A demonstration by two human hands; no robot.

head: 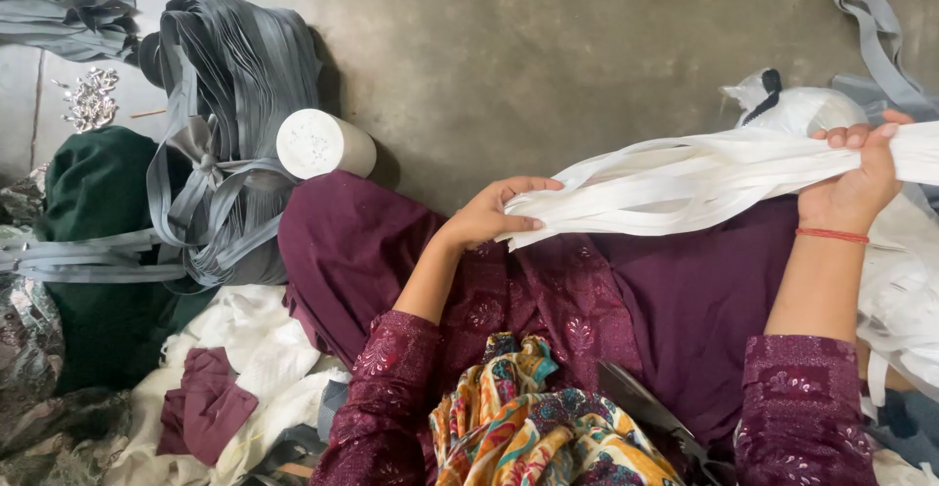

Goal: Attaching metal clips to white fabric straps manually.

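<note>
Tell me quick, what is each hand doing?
Left hand: closed, pinching the ends of the white strips.
Right hand: closed, gripping the same white strips.

Head camera looks steeply down, close above the lap [626, 300].

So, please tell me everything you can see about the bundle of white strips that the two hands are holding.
The bundle of white strips is many long, flat, narrow bands, seemingly fabric tape, lying roughly parallel and slightly loose. It stretches almost level above the lap in purple cloth. The left hand pinches its free ends; the right hand grips it from below, fingers curled over. Past that hand it runs out of view.
</note>
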